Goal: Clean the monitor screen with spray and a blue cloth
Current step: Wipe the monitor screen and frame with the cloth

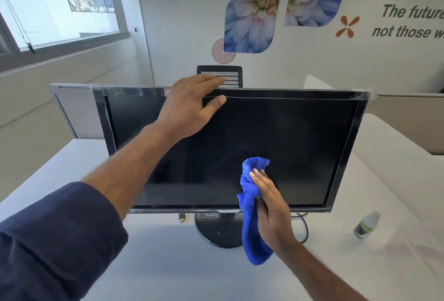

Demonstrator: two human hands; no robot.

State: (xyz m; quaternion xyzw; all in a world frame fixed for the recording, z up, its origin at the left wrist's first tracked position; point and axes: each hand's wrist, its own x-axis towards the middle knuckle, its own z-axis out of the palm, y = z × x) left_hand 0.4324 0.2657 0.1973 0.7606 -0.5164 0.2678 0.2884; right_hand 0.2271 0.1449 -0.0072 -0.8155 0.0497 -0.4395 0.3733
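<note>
A: Sleeve [55, 240], dark navy, fills the near left corner, and the bare forearm runs up from it to the left hand [192, 106]. What is that hand doing?

B: It grasps the top edge of the monitor [300, 137]: fingers curl over the upper bezel, the thumb lies on the front just below it. The screen is dark and faces the person, standing on a round black base [216, 231] on the white desk [156, 264].

A: Anything under the screen's lower edge?

B: A small gold-tipped cable plug [182, 218] hangs just left of the base, and a black cable [305, 226] loops out on the right.

A: And the blue cloth [253, 216]?

B: Bunched in the right hand [271, 212], low on the screen and right of centre. The fingers point up and press its upper part against the glass; the rest hangs down in front of the base. The thumb is hidden, so how firmly the cloth is pinched I cannot tell, but the hand does hold it.

A: Further right?

B: A spray bottle [366, 225], pale with a green label, on the desk, near the monitor's lower right corner yet apart from it. Behind the monitor, a black mesh chair back [219, 77] and a wall with flower prints [252, 22].
</note>
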